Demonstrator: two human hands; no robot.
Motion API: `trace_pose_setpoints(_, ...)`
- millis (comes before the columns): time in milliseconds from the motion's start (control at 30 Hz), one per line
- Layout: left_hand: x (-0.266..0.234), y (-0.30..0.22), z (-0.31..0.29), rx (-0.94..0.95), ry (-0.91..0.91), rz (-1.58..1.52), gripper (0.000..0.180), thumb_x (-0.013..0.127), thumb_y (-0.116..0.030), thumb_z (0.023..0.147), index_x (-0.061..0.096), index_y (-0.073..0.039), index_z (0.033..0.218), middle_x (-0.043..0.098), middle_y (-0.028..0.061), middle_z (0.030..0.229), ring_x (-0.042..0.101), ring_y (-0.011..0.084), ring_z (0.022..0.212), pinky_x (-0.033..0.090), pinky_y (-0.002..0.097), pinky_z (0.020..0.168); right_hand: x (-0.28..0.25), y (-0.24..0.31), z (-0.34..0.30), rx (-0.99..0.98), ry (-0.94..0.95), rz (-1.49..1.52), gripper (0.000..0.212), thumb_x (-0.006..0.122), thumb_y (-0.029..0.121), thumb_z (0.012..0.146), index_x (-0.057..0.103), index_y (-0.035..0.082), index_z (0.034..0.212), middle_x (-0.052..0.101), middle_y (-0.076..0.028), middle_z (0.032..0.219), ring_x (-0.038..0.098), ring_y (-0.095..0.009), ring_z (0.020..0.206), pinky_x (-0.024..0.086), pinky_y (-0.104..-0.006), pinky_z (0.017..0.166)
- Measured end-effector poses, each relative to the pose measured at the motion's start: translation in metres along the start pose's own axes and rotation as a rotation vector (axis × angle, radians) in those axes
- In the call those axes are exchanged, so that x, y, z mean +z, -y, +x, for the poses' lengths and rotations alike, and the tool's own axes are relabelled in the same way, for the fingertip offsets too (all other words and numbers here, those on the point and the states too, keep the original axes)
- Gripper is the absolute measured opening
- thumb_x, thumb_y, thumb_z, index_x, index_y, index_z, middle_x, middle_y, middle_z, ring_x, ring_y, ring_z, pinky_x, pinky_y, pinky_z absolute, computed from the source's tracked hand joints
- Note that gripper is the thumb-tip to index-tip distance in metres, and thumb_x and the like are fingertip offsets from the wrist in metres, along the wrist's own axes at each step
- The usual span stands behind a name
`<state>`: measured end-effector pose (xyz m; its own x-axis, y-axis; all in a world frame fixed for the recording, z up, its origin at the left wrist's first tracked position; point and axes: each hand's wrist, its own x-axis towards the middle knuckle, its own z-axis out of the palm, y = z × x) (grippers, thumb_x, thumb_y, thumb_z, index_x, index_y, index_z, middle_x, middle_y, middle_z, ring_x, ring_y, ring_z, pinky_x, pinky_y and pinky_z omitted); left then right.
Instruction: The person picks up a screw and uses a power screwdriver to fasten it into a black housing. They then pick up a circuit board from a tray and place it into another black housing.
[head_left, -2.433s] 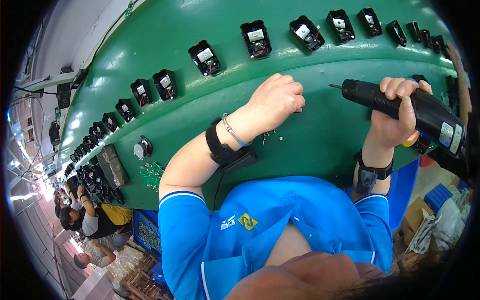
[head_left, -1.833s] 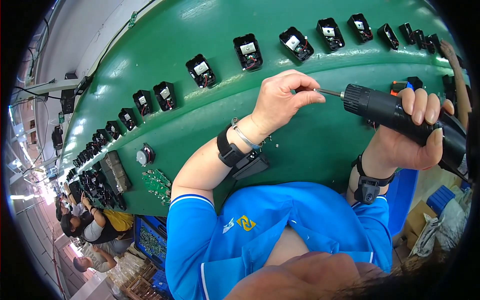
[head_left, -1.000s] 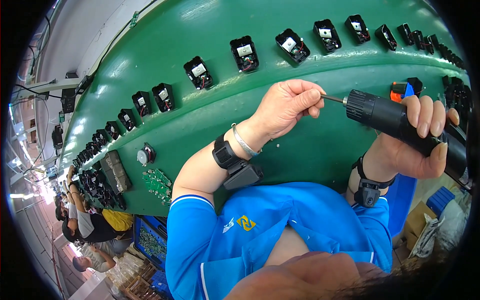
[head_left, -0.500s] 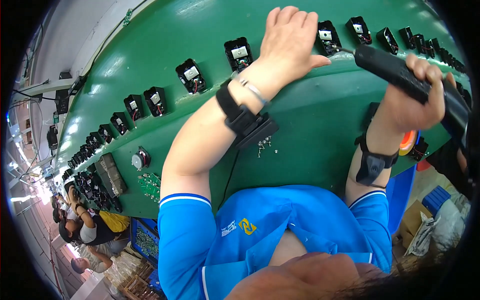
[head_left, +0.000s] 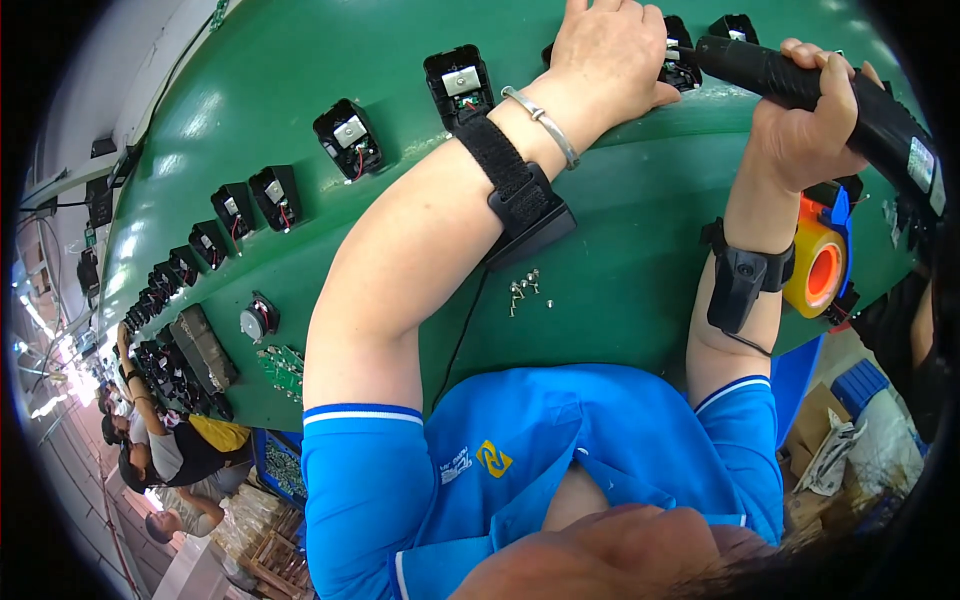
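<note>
My left hand [head_left: 612, 62] reaches to the far side of the bench, its fingers and thumb against the left side of a black plastic housing [head_left: 684, 68]. A metal plate shows inside that housing. In my right hand [head_left: 822, 125] is a black electric screwdriver [head_left: 757, 70], held nearly level, its tip pointing left into the housing. Where the bit meets it is too small to make out. More open black housings with metal plates and red wires, such as one housing [head_left: 460, 85] by my left wrist, stand in a row.
Loose screws [head_left: 523, 290] lie on the green bench [head_left: 610, 320]. A tape dispenser [head_left: 822, 265] with orange-yellow tape stands by my right forearm. At left are a round metal part [head_left: 259, 318], green circuit boards [head_left: 283, 370] and a grey block [head_left: 203, 347]. Other people sit farther left.
My left hand has moved slightly right and away, to the housing. The screwdriver has swung up and away, its tip now at that housing. The whole view has shifted a little.
</note>
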<state>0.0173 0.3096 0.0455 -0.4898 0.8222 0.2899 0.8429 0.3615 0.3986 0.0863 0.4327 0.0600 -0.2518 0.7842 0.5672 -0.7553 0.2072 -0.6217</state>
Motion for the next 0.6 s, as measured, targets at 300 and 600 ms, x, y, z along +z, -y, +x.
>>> trace_pose_setpoints(300,-0.0010,0.0015,-0.0025,0.001,0.016,0.020,0.044,0.071,-0.028,0.056,0.050,0.000,0.083,0.054,0.0112,0.079,0.048,0.0252,0.085,0.033,0.0365,0.081,-0.0015,-0.0021,-0.0039,0.009,0.054,-0.011,0.026,0.051,-0.008,0.068,0.045,-0.002,0.092,0.052,-0.015,0.065,0.053,-0.024,0.059,0.047,-0.0406,0.063)
trace_pose_setpoints(600,-0.0015,0.0026,-0.0043,0.008,0.032,0.040,0.045,0.071,-0.028,0.056,0.050,-0.001,0.084,0.054,0.0109,0.080,0.048,0.0245,0.085,0.032,0.0371,0.083,-0.0022,-0.0039,-0.0077,0.000,0.140,0.003,0.026,0.052,-0.007,0.069,0.045,-0.002,0.093,0.053,-0.014,0.065,0.054,-0.024,0.060,0.047,-0.0411,0.064)
